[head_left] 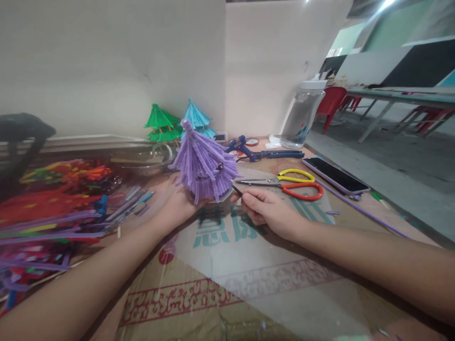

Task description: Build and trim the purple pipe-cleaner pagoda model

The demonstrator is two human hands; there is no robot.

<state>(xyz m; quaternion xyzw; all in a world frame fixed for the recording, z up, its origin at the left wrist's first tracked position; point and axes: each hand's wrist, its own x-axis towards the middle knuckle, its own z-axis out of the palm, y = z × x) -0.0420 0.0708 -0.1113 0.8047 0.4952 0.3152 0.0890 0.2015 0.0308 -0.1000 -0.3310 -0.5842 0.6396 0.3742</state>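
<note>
While the lettering on the cardboard (170, 289) is big and green, the only character I can make out is 慧; the ones to its right are partly covered by the right hand (268, 208) and arm or washed out under a clear sheet (284, 293). Below that runs one red patterned band, plus one round red mark with a symbol too small to read. One clear bottle (302, 116) with a white lid has a blue-and-red logo, also not readable from here.

Count of the fuzzy cones: three. One purple cone (204, 163) is front and centre above the cardboard, one green cone (161, 123) and one light blue cone (197, 116) stand behind it by the wall. The left hand (183, 199) is at the purple one's lower left edge, fingers mostly hidden, so can't tell how they're closed. The right hand is pinching one thin dark stick (237, 190), tip right by the purple fringe.

Also on the table: one pair of scissors (280, 181) (one yellow loop, one orange), one blue glue gun (245, 148), one phone (336, 175) with a dark screen, one long purple pipe cleaner (362, 208) on the right, and a blurry pile of mixed pipe cleaners (53, 203) on the left, too many to count.
</note>
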